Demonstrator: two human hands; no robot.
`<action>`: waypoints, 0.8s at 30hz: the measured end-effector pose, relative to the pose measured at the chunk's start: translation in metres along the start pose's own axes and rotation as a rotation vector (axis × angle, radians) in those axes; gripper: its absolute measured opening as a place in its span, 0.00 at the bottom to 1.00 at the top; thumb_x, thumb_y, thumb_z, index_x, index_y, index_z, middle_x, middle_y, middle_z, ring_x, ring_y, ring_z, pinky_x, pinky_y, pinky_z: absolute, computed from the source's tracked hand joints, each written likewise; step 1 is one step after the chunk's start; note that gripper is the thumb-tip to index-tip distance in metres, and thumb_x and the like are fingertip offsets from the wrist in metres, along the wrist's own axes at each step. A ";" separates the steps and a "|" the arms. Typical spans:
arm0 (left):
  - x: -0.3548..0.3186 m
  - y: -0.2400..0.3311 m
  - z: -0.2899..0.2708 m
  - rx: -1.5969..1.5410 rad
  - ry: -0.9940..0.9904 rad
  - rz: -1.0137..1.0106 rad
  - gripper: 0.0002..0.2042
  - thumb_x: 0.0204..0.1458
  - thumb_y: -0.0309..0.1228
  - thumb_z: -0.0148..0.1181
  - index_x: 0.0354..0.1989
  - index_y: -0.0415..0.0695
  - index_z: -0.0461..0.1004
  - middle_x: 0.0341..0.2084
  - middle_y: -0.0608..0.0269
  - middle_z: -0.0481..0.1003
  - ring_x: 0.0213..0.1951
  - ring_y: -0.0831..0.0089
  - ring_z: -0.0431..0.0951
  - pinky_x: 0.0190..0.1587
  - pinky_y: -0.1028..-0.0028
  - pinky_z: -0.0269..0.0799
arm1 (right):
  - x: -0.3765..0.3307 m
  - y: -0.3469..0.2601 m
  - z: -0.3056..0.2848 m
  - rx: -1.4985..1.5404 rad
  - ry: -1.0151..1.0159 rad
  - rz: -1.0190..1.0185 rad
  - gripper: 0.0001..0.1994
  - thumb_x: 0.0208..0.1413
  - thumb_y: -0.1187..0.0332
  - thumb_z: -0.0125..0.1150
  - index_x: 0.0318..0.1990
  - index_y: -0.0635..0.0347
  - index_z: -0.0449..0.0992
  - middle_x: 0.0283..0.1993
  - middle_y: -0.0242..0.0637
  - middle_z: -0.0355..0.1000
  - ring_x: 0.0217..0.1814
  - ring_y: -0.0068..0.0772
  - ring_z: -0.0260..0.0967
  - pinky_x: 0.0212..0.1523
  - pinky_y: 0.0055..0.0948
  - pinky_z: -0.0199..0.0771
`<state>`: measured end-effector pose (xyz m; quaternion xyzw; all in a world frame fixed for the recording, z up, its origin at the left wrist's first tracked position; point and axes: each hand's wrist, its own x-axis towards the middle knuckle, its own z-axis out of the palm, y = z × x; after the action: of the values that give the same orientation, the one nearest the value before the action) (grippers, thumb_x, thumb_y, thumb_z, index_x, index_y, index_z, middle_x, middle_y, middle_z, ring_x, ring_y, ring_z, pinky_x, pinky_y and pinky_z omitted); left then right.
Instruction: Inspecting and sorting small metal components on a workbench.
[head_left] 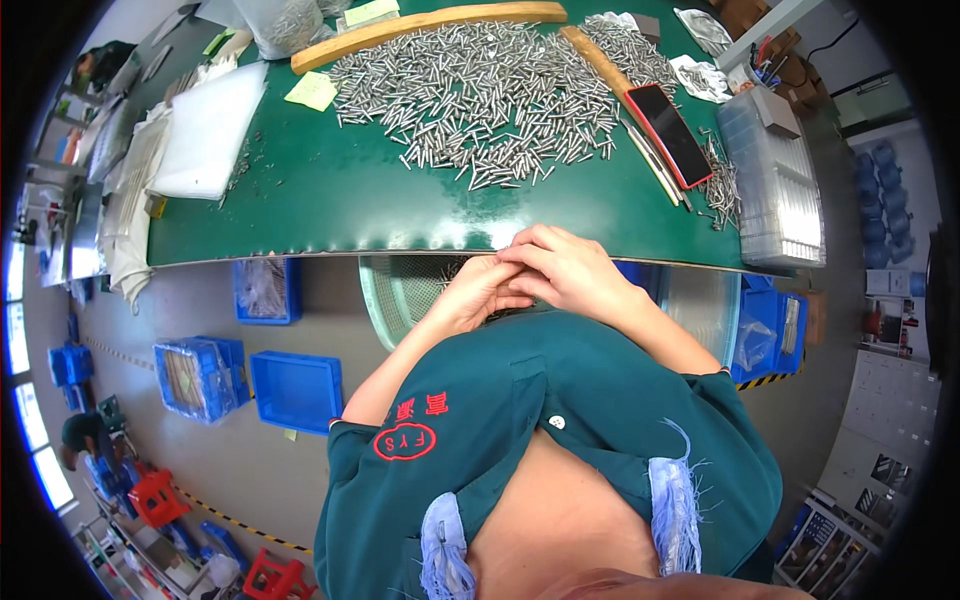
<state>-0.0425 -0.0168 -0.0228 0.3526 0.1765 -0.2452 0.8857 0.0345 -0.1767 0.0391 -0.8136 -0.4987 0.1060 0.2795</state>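
At the near edge of the green table (330, 225), my left hand (478, 292) and my right hand (562, 262) are pressed together. The fingers of both are curled inward, the right hand's partly over the left's. Whatever they hold, if anything, is hidden between them. Beyond the hands lies a wide heap of small silvery metal pins (490, 95). A curved wooden strip (430, 28) borders the heap at the far side, and a second wooden strip (597, 62) slants along its right.
A red-edged phone (668, 135) lies right of the heap, near clear plastic boxes (775, 185). White sheets (208, 130) lie at the left. Under the table edge is a pale green basket (385, 305); a blue bin (296, 388) stands on the floor.
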 end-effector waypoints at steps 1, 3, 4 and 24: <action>0.000 -0.002 0.003 0.028 0.048 0.006 0.13 0.60 0.36 0.52 0.46 0.39 0.72 0.35 0.61 0.77 0.36 0.73 0.79 0.40 0.75 0.78 | -0.001 -0.001 -0.001 0.042 -0.006 0.011 0.17 0.49 0.64 0.62 0.48 0.54 0.74 0.44 0.33 0.69 0.46 0.37 0.70 0.44 0.35 0.73; -0.001 -0.002 0.005 0.056 0.096 0.009 0.13 0.60 0.37 0.52 0.45 0.40 0.72 0.35 0.61 0.77 0.35 0.75 0.79 0.39 0.76 0.77 | -0.003 0.001 -0.001 0.136 -0.022 0.076 0.18 0.50 0.65 0.62 0.49 0.55 0.73 0.44 0.34 0.69 0.45 0.37 0.71 0.44 0.34 0.74; -0.002 -0.002 0.004 0.108 0.099 0.031 0.13 0.60 0.37 0.52 0.44 0.39 0.73 0.34 0.61 0.77 0.35 0.75 0.79 0.39 0.77 0.77 | -0.003 0.002 0.000 0.230 -0.040 0.138 0.18 0.52 0.65 0.61 0.51 0.55 0.72 0.44 0.35 0.69 0.44 0.37 0.72 0.43 0.33 0.74; -0.031 0.036 0.015 0.582 0.041 0.151 0.15 0.61 0.34 0.51 0.49 0.35 0.73 0.33 0.57 0.79 0.34 0.76 0.80 0.38 0.79 0.76 | 0.003 0.007 -0.006 0.721 0.006 0.186 0.12 0.53 0.72 0.63 0.45 0.63 0.76 0.47 0.35 0.69 0.46 0.26 0.69 0.46 0.24 0.70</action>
<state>-0.0451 0.0046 0.0223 0.6085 0.0900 -0.2119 0.7594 0.0434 -0.1786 0.0401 -0.7051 -0.3523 0.2974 0.5387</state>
